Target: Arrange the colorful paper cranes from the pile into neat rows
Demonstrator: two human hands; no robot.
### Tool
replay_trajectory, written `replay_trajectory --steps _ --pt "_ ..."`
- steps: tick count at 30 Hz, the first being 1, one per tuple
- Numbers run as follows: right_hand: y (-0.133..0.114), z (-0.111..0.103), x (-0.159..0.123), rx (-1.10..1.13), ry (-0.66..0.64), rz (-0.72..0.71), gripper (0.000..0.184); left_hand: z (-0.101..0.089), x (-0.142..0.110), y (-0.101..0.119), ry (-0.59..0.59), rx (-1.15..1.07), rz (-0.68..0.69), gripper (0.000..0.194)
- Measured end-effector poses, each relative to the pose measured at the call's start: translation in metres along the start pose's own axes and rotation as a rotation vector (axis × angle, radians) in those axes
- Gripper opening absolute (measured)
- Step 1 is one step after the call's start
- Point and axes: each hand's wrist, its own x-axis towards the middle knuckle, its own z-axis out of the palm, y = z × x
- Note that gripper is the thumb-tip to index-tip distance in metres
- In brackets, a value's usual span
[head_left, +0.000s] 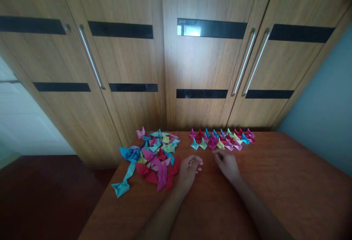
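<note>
My left hand [189,171] hovers over or rests on the table just right of a loose heap of folded paper cranes [161,167]. Its fingers bend loosely, a little apart, and no object shows in them. My right hand [228,164] is just in front of neat rows of small paper cranes [212,141] in pink, red, blue, yellow and pale green. The fingers of that hand are curled in towards the thumb, and nothing shows between them. Whether its fingertips touch the nearest cranes, I cannot tell. A red crane [172,173] lies beside my left wrist.
Wooden wardrobe doors [200,64] with metal handles rise behind the table [277,185]. One turquoise folded piece [121,188] lies near the table's left edge, apart from the heap. Dark floor [55,188] shows at left, and a pale wall [324,97] stands at right.
</note>
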Motion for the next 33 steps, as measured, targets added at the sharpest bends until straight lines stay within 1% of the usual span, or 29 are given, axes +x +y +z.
replay_trajectory --steps 2,4,6,8,10,13,15,17,20,24,30,33 --pt "-0.008 0.010 -0.003 -0.026 -0.120 -0.043 0.032 -0.005 0.001 0.003 0.040 0.101 0.058 0.023" --pt "-0.011 0.015 -0.005 -0.058 -0.197 -0.055 0.031 -0.013 0.004 0.010 0.093 0.268 0.174 0.019" --pt "-0.012 0.016 -0.006 -0.077 -0.230 -0.056 0.031 -0.023 0.009 0.020 0.151 0.469 0.282 0.018" --pt "-0.011 0.015 -0.006 -0.087 -0.236 -0.053 0.031 -0.036 0.014 0.030 0.197 0.678 0.327 0.018" --pt "-0.010 0.014 -0.005 -0.087 -0.242 -0.047 0.030 -0.048 0.020 0.040 0.197 0.900 0.329 0.021" --pt "-0.010 0.014 -0.005 -0.076 -0.253 -0.037 0.029 -0.066 0.028 0.055 0.196 1.230 0.294 0.029" --pt "-0.010 0.015 -0.005 -0.071 -0.248 -0.037 0.030 -0.077 0.032 0.064 0.222 1.408 0.246 0.032" --pt "-0.010 0.015 -0.005 -0.073 -0.236 -0.048 0.030 -0.088 0.036 0.071 0.229 1.538 0.191 0.032" --pt "-0.010 0.015 -0.005 -0.071 -0.229 -0.058 0.029 -0.101 0.043 0.076 0.177 1.653 0.113 0.029" --pt "-0.009 0.015 -0.005 -0.067 -0.235 -0.050 0.028 -0.111 0.047 0.074 0.104 1.695 0.071 0.025" --pt "-0.010 0.014 -0.006 -0.059 -0.230 -0.033 0.028 -0.111 0.044 0.072 0.016 1.692 0.056 0.027" --pt "-0.011 0.013 -0.006 -0.046 -0.226 -0.036 0.027 -0.109 0.041 0.071 -0.007 1.671 0.060 0.028"
